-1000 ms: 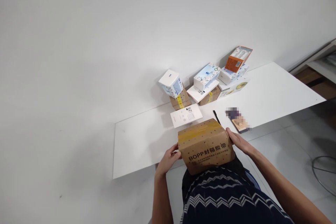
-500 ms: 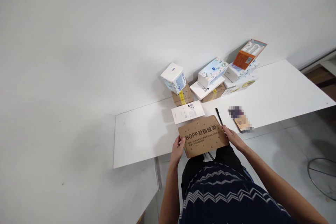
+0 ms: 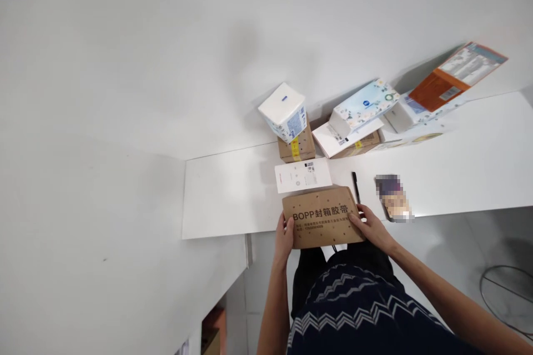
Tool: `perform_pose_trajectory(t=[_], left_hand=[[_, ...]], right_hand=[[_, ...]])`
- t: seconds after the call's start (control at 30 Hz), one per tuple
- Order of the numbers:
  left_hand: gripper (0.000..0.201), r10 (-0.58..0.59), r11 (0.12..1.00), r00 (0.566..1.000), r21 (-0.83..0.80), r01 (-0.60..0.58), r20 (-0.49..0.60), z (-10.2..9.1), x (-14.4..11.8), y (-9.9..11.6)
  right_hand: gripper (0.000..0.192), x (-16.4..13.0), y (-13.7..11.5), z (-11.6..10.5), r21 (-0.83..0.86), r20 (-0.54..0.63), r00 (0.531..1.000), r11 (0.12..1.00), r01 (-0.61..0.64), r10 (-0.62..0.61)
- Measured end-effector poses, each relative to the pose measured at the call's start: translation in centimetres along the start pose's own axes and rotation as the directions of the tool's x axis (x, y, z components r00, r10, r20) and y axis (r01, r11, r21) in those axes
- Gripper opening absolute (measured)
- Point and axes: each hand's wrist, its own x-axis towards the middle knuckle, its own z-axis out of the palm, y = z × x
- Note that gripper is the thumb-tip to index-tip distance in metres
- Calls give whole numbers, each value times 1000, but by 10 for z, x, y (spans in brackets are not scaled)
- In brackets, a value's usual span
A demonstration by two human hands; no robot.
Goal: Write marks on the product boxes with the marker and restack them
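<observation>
A flat brown cardboard box point(image 3: 320, 233) printed with "BOPP" and dark characters lies between my two hands at the front edge of the white table. My left hand point(image 3: 285, 237) grips its left end, thumb on top. Its right end is in my right hand point(image 3: 372, 227), with the thumb over the upper face and the other fingers at the edge. Just beyond the box is a flat white box point(image 3: 303, 175) with small printing. A black pen point(image 3: 355, 186) lies close to the box's far right corner, and a phone point(image 3: 391, 198) with a blurred screen lies right of it.
Along the wall, a tissue pack point(image 3: 285, 111) tops a taped brown carton point(image 3: 297, 147). Another tissue pack point(image 3: 366, 104) rests on a white box point(image 3: 333, 141). An orange folded card point(image 3: 437, 89) leans at the right. A wire ring stand point(image 3: 506, 294) is on the floor.
The camera view has shifted, so the table items appear farther right. My right hand's thumb now reaches farther over the cardboard box's top. Both hands still hold it.
</observation>
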Motion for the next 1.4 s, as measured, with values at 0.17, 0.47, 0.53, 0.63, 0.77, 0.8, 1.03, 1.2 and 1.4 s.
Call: perform_pose_trajectory(t=[0.17,0.47,0.53,0.63,0.77,0.8,1.03,1.2,1.4], left_hand=[[51,5,999,999,52,-2,-54,6,-2,4],[64,-13,999,993,38,18,-120,18,-1,8],[72,-59,998,991,14,61,-120,19,0,7],[71,-60,998,989,5,61,-138,19,2,4],[69,-45,999,989,3,46,-139,18,3,2],[69,-45,999,990,-7,44,-135,18,3,2],[66,-20,999,988,-38,15,-153,22,4,-2],[67,92,987,979,-116,-114,-179,22,3,-16],[70,187,910,939,-308,-276,-287,25,-18,-48]], right_hand=[[54,3,6,6,-187,-82,992,979,82,-99],[60,10,-9,-2,-224,29,994,968,109,-105],[67,10,-7,-1,-222,27,994,969,111,-108],[67,11,0,3,-176,10,993,977,117,-117],[61,13,6,8,-141,-14,991,981,133,-137],[61,13,7,10,-137,-27,990,982,132,-137],[58,18,24,16,-90,-79,976,976,197,-205],[60,29,42,11,-77,-88,931,934,349,-355],[75,19,69,12,35,-66,878,878,476,-474]])
